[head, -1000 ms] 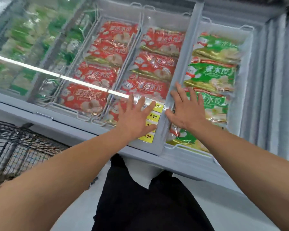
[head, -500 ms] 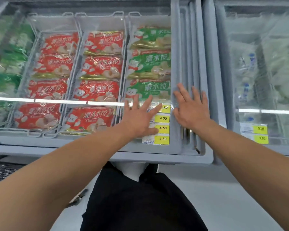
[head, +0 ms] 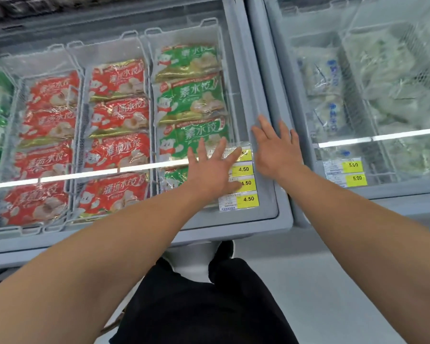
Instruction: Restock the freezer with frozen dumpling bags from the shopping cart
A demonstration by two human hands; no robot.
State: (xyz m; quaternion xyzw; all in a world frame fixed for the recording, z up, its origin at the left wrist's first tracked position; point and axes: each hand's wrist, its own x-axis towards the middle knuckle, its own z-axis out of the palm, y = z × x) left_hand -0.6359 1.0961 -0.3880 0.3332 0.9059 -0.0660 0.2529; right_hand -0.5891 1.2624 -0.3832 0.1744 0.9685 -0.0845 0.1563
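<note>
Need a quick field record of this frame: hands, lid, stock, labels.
left hand: flat, fingers spread, on glass lid over price labels
right hand: flat on the lid's grey frame
holding: nothing
red dumpling bags: two baskets under the glass
green dumpling bags: rightmost basket under the glass
price labels: yellow, 4.50
neighbouring freezer: pale bags, labels 5.00

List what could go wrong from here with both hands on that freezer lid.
1. The right hand lies flat on the lid's grey frame, right beside the next freezer; fingers might get pinched between them.
2. The left hand presses the glass over the yellow price tags; it could smear or loosen them.
</note>
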